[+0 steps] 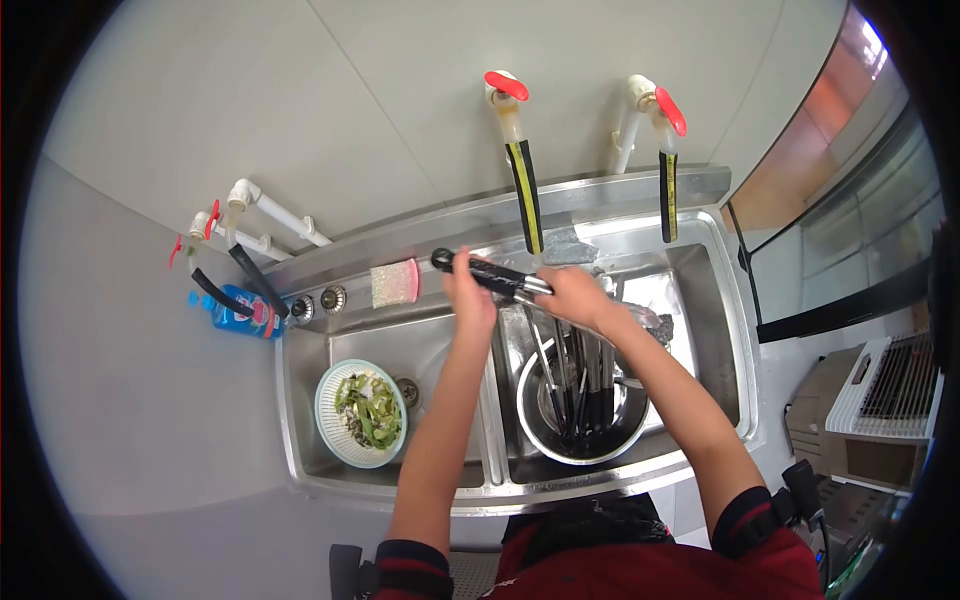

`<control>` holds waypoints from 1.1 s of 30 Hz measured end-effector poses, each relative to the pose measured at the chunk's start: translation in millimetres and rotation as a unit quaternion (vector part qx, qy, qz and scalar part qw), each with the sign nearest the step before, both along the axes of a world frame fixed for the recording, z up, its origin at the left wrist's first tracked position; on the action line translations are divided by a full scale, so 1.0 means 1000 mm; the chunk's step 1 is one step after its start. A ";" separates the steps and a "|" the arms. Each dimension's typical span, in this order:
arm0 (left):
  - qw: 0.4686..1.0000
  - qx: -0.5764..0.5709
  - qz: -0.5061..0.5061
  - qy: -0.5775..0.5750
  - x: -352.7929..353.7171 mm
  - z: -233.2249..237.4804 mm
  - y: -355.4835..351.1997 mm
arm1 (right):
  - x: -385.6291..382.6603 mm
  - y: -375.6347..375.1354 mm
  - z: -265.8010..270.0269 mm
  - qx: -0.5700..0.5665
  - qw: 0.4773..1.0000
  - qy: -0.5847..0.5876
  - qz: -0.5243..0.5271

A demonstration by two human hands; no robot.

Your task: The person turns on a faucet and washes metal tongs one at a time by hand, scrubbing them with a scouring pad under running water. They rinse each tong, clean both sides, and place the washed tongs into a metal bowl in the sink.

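My left hand is closed around the black handle of a long kitchen utensil, with the hole at the handle's end pointing left. My right hand is wrapped round its metal shaft, just past the handle. The utensil's working end is hidden behind my right hand and forearm, so I cannot tell its kind. Below my hands, a round steel bowl stands in the right sink basin, holding several black-handled utensils. A grey, mesh-like clump shows beside my right forearm.
In the left basin, a pale colander holds vegetable scraps. A pink-edged sponge, two drain strainers and a blue detergent bottle stand along the rim. A black-and-yellow hose hangs from a red-handled tap above my hands.
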State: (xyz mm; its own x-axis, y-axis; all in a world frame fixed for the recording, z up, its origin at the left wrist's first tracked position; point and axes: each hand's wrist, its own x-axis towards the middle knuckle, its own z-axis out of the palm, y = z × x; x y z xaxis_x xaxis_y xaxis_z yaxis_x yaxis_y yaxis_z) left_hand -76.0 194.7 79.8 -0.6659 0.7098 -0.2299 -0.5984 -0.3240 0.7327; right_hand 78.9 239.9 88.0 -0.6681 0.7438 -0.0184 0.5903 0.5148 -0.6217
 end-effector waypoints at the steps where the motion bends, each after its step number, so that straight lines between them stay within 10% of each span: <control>1: 1.000 -0.001 0.018 -0.004 -0.006 0.014 -0.008 | -0.002 -0.004 0.005 -0.012 0.999 0.004 0.040; 8: 0.966 0.068 0.079 0.235 -0.058 0.142 -0.065 | -0.015 -0.020 0.040 0.036 0.975 0.146 0.164; 13: 0.905 0.048 0.137 0.401 -0.071 0.179 -0.079 | 0.011 -0.047 0.027 -0.051 0.957 0.285 0.018; 25: 0.882 -0.125 0.049 0.451 -0.073 -0.043 -0.024 | 0.179 -0.150 -0.068 -0.244 0.941 0.103 -0.209; 33: 0.842 -0.205 -0.022 0.499 -0.062 -0.068 -0.011 | 0.237 -0.093 -0.127 -0.091 0.938 0.046 -0.331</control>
State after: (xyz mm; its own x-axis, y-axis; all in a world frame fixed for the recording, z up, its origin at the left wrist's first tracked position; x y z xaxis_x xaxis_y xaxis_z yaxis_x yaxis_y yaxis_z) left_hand -138.3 184.1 12.1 -0.6484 0.7357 0.1957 0.3758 0.0857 0.9227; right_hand 315.7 146.7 -39.4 -0.0662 0.9866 -0.1494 0.6829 -0.0644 -0.7277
